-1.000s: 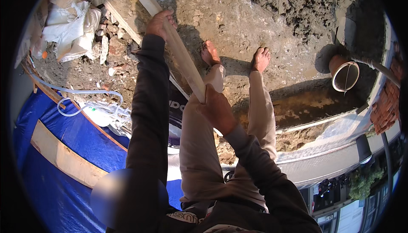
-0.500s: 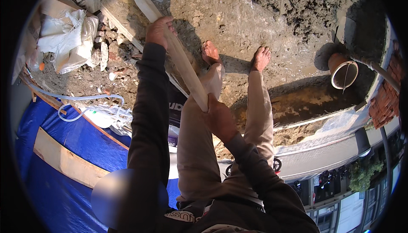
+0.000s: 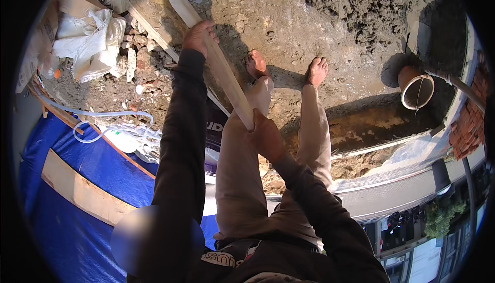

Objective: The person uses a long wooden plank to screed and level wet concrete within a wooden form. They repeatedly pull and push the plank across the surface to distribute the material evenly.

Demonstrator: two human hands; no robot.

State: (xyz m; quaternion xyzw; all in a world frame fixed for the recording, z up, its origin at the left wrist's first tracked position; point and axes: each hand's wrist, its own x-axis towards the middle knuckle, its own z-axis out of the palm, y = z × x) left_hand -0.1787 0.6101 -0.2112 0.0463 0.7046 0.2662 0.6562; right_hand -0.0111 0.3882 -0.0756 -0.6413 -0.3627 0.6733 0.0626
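Note:
Both my hands are closed on a long pale wooden plank (image 3: 227, 79) that slants from the upper left down to my knee. My left hand (image 3: 201, 39), arm stretched out, wraps its edge partway along. At its near end, just over my right-of-centre lap, my right hand (image 3: 267, 136) is closed round the wood. The plank's rounded far end lies over muddy ground (image 3: 289, 20) near a grey patch. My bare feet stand on that mud beyond the plank.
To the left lie a white sack (image 3: 90, 43), rubble (image 3: 131, 69) and a clear hose (image 3: 111, 114). A blue tarp (image 3: 111, 167) bears a board (image 3: 85, 190). On the right are a clay-coloured bucket (image 3: 416, 89) with a pole, and stacked bricks (image 3: 466, 128).
The plank and my left hand have shifted slightly to the right in the picture. Both hands keep their hold; the surroundings on the left have shifted a little as well.

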